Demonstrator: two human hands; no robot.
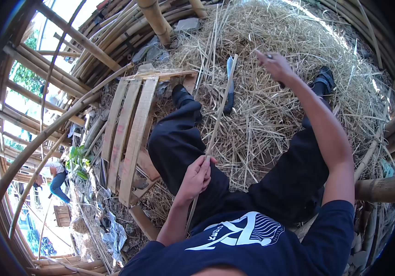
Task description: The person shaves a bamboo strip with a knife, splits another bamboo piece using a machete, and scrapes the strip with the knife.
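Observation:
My left hand (197,177) is closed around a long, narrow bamboo strip (218,117) near my lap. The strip slants up and away from me, its lower end passing beside my forearm. My right hand (278,69) is held out over the shavings, apart from the strip, with its fingers curled. Dark bits show at the fingers and below the palm, but I cannot make out what it holds. Between my feet a knife (230,87) with a pale blade and dark handle lies on the shavings, partly behind the strip.
Bamboo shavings (271,115) cover the ground around my legs. A wooden slatted pallet (130,133) stands at my left. Stacked bamboo poles (110,34) and a bamboo frame (41,92) enclose the left side. A thick bamboo pole (381,188) is at my right. Another person (58,179) is far left.

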